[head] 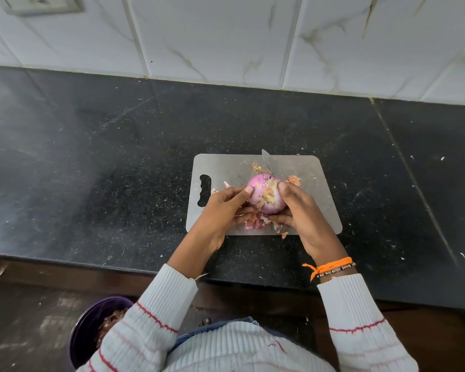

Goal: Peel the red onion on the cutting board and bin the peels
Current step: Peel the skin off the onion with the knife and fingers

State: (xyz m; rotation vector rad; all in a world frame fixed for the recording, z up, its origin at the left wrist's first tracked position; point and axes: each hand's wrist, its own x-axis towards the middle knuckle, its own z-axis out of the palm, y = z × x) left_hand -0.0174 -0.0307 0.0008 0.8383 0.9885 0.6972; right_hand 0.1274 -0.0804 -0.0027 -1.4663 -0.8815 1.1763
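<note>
Red onion [265, 193], round and glossy pink-purple with a pale tan patch of dry skin facing up, is held just above the cutting board [306, 167] between both hands; the left hand [223, 208] and right hand [298, 208] each curl fingers and thumb round its sides. Papery peels [255, 224] litter the thin grey board with its cut-out handle; a knife tip [265, 157] shows behind; no writing is legible; a purple bin [91, 326] stands below the speckled black counter [91, 157].

Onion [266, 193] above cutting board [320, 189], knife [265, 157] behind it.

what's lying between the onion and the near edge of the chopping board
In the head view, loose pinkish peel scraps lie there, below the red onion on the grey metal cutting board.
</note>
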